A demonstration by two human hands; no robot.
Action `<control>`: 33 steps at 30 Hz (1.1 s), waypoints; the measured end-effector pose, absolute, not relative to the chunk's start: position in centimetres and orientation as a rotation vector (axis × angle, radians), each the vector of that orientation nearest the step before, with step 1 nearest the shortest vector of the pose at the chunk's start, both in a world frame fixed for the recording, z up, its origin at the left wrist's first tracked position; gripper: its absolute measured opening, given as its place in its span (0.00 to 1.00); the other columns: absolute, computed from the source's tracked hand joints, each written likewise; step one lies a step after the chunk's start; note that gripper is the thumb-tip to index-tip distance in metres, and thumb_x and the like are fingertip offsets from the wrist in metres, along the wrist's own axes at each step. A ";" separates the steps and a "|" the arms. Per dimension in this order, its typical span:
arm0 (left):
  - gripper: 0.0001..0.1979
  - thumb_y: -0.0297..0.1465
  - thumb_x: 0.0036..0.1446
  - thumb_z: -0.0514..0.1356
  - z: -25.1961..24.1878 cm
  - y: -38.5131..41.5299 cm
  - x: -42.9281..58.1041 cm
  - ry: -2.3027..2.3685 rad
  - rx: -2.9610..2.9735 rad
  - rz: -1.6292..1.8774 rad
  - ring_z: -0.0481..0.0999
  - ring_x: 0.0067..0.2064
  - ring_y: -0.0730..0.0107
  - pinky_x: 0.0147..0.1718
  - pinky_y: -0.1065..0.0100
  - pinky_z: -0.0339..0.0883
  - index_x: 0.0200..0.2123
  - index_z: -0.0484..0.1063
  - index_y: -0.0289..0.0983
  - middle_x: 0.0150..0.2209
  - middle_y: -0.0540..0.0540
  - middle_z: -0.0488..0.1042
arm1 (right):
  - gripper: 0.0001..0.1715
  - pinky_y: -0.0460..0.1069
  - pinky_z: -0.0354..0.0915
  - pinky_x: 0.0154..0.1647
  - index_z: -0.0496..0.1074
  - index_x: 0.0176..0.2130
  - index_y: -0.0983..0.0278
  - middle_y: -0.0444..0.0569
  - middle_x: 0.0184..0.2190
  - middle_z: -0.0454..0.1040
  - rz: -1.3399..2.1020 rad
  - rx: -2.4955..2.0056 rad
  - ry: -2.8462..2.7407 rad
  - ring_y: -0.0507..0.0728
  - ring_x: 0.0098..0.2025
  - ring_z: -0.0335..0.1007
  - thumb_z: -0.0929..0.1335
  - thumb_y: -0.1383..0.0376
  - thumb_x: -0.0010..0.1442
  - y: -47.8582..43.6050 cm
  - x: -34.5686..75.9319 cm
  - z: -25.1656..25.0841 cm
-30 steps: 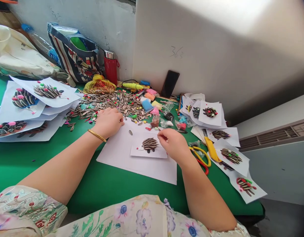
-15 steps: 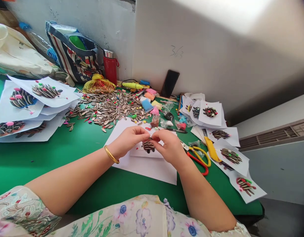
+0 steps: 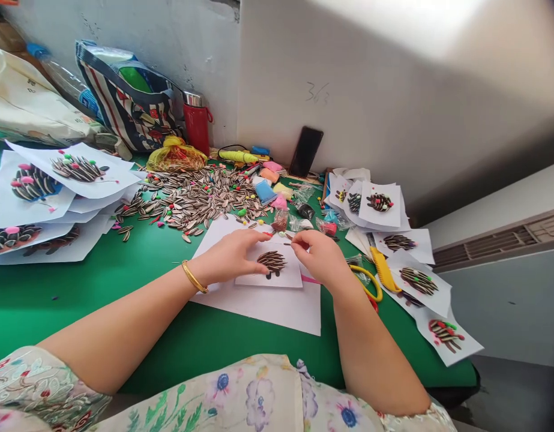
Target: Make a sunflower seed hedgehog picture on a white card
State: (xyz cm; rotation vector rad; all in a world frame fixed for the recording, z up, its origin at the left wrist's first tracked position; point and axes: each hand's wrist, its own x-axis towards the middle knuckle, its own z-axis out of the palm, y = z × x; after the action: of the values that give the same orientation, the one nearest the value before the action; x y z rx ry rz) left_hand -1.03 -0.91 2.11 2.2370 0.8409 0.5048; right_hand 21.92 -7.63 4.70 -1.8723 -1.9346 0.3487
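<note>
On a small white card (image 3: 288, 281) sits a hedgehog shape made of striped sunflower seeds (image 3: 273, 260), with dark pieces at its lower edge. The card lies on a larger white sheet (image 3: 263, 309). My left hand (image 3: 229, 257) is at the card's left side, thumb and fingers spread apart around the seed shape and holding nothing. To the right of it, my right hand (image 3: 319, 257) is pinched above the card's upper right corner. A tiny dark sliver shows at its fingertips, too small to name. Scissors (image 3: 369, 282) with yellow and red handles lie partly hidden behind my right wrist.
Loose sunflower seeds (image 3: 200, 195) are heaped behind the sheet, beside bags of coloured clay (image 3: 265, 192). Finished seed cards lie at left (image 3: 92, 195) and right (image 3: 421, 282). A yellow cutter (image 3: 385, 271), phone (image 3: 306, 151) and red flask (image 3: 196, 127) are there too.
My hands have moved apart from their meeting point over the card. The left opened beside the seed shape; the right shifted right, still pinched, uncovering the shape and covering more of the scissors.
</note>
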 end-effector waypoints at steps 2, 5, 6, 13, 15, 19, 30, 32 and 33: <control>0.41 0.45 0.44 0.71 2.1 -1.1 -1.1 0.787 2.411 0.412 0.67 0.62 0.47 0.59 0.53 0.60 0.61 0.66 0.43 0.62 0.40 0.69 | 0.07 0.48 0.56 0.30 0.74 0.32 0.60 0.45 0.33 0.77 0.346 -1.923 -1.928 0.55 0.34 0.68 0.65 0.66 0.60 -7.4 22.0 4.5; 0.46 0.45 0.44 0.71 2.2 -1.6 -1.0 0.794 2.543 0.303 0.65 0.63 0.46 0.59 0.51 0.58 0.65 0.59 0.45 0.63 0.39 0.67 | 0.08 0.48 0.55 0.29 0.74 0.32 0.60 0.45 0.32 0.76 0.340 -1.986 -1.911 0.55 0.32 0.68 0.65 0.65 0.60 -7.1 22.1 4.0; 0.47 0.45 0.45 0.71 2.2 -1.7 -1.0 0.799 2.563 0.279 0.65 0.63 0.46 0.59 0.51 0.57 0.66 0.57 0.45 0.63 0.39 0.67 | 0.08 0.48 0.54 0.28 0.74 0.32 0.60 0.46 0.32 0.76 0.339 -2.003 -1.907 0.55 0.32 0.68 0.65 0.65 0.60 -6.9 22.2 3.8; 0.46 0.50 0.48 0.67 2.1 -1.7 -1.2 0.758 2.668 0.222 0.68 0.61 0.49 0.58 0.53 0.55 0.67 0.53 0.45 0.59 0.39 0.70 | 0.09 0.48 0.58 0.31 0.75 0.33 0.60 0.47 0.34 0.77 0.314 -1.982 -1.868 0.56 0.35 0.69 0.65 0.65 0.61 -6.0 22.3 2.5; 0.45 0.51 0.50 0.66 2.0 -1.5 -1.2 0.727 2.683 0.225 0.67 0.61 0.50 0.60 0.53 0.52 0.66 0.53 0.44 0.60 0.39 0.70 | 0.10 0.49 0.61 0.35 0.76 0.35 0.61 0.47 0.35 0.78 0.293 -1.931 -1.858 0.57 0.38 0.71 0.65 0.65 0.61 -5.6 21.8 2.0; 0.41 0.51 0.54 0.64 1.7 -1.3 -1.2 0.687 2.677 0.256 0.67 0.63 0.53 0.63 0.52 0.47 0.65 0.55 0.43 0.63 0.40 0.67 | 0.15 0.52 0.65 0.47 0.78 0.44 0.61 0.51 0.43 0.80 0.259 -1.802 -1.915 0.59 0.46 0.73 0.63 0.66 0.65 -5.1 21.3 1.2; 0.18 0.37 0.68 0.48 1.3 0.5 -1.3 0.937 2.662 0.582 0.72 0.54 0.57 0.55 0.54 0.60 0.45 0.76 0.38 0.50 0.40 0.77 | 0.20 0.57 0.64 0.52 0.77 0.48 0.65 0.56 0.45 0.78 -0.021 -1.941 -1.607 0.63 0.49 0.69 0.60 0.66 0.63 -4.3 28.0 1.2; 0.19 0.38 0.67 0.49 1.5 1.1 -1.6 1.064 2.644 0.681 0.75 0.46 0.57 0.50 0.56 0.64 0.33 0.77 0.38 0.40 0.40 0.78 | 0.21 0.58 0.62 0.53 0.77 0.48 0.65 0.56 0.46 0.77 -0.053 -1.979 -1.599 0.64 0.50 0.68 0.60 0.67 0.62 -4.2 28.7 1.1; 0.19 0.39 0.66 0.50 1.6 1.3 -1.7 1.118 2.629 0.708 0.75 0.41 0.58 0.50 0.56 0.64 0.29 0.76 0.38 0.34 0.42 0.78 | 0.21 0.58 0.61 0.54 0.77 0.49 0.65 0.56 0.47 0.77 -0.072 -2.001 -1.588 0.64 0.51 0.67 0.60 0.67 0.62 -4.2 29.0 1.1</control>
State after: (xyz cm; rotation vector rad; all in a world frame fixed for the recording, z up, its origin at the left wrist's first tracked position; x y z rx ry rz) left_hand -1.73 1.27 1.59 2.6286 1.1184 0.7082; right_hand 29.01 -4.18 1.14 -2.0008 -1.5882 -0.0719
